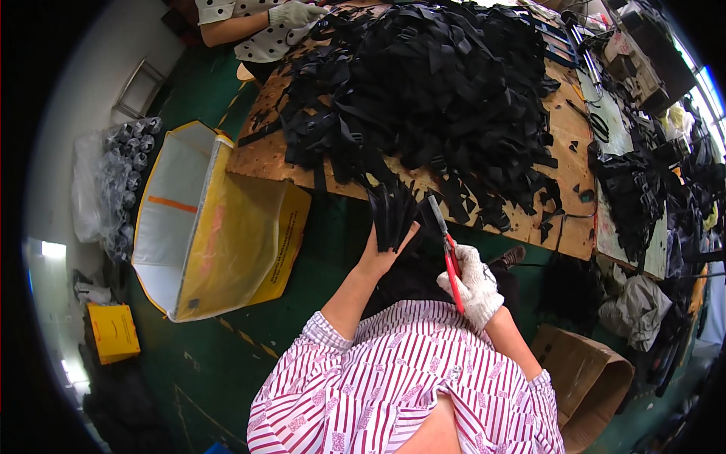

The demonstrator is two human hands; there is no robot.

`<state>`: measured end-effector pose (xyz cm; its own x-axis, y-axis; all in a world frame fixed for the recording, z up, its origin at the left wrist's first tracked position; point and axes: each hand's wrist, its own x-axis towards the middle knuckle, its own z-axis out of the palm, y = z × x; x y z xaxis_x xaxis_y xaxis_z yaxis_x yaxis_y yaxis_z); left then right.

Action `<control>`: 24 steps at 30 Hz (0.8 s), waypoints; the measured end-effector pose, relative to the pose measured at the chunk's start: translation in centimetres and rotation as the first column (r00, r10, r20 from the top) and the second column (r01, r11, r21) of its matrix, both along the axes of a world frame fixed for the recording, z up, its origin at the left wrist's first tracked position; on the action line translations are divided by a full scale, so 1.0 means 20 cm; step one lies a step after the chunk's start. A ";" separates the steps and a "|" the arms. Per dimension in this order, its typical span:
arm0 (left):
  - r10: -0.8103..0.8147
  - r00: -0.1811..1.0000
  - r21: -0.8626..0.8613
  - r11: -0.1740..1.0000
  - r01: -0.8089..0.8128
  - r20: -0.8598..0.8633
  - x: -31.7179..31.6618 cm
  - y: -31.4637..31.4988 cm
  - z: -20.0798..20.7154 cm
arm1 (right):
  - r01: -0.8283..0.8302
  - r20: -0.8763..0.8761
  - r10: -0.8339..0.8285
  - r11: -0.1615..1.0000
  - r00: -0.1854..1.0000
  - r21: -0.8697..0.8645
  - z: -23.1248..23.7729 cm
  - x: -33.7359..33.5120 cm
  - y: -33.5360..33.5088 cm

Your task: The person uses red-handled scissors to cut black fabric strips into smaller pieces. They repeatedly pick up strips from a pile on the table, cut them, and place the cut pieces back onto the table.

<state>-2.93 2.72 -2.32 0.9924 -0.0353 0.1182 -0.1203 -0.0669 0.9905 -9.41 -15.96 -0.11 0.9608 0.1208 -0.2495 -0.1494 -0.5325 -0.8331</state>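
Note:
My left hand [376, 257], bare, is closed around a bunch of black webbing straps [393, 214] at the table's near edge. The straps hang over the palm and hide most of the fingers. To its right, my right hand [473, 287], in a white knitted glove, grips red-handled scissors [452, 265]. Their grey blades point up and away, close to the straps but apart from them. Ahead, a large heap of black straps [439, 83] covers much of the wooden table [571, 159], with small black offcuts along the near edge.
A yellow bag [242, 227] with a white inside stands open at the left. Another person's gloved hand [295, 13] is at the far left of the table. Black-handled scissors [597, 125] lie on the right side. A cardboard box [582, 378] sits on the floor at right.

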 end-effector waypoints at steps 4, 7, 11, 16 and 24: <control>-0.001 0.998 -0.090 0.996 -0.004 -0.058 0.00 0.00 -0.03 | 0.036 0.002 -0.036 0.998 0.999 0.044 -0.04 0.00 0.00; -0.081 0.989 -0.029 0.997 0.078 -0.124 0.02 0.02 0.01 | 0.079 -0.056 -0.073 0.992 0.996 0.100 -0.05 -0.02 0.01; -0.067 0.984 -0.038 0.997 0.062 -0.164 0.01 0.02 0.04 | 0.087 -0.085 -0.078 0.991 0.993 0.105 -0.07 -0.03 0.01; -0.254 0.958 -0.229 0.948 0.219 -0.135 -0.03 0.09 -0.16 | 0.034 -0.034 -0.030 0.994 0.999 0.108 -0.10 -0.02 -0.01; -0.243 0.963 0.034 0.968 0.249 -0.117 -0.01 0.11 -0.17 | 0.060 -0.131 -0.036 0.981 0.991 0.185 -0.11 -0.04 -0.02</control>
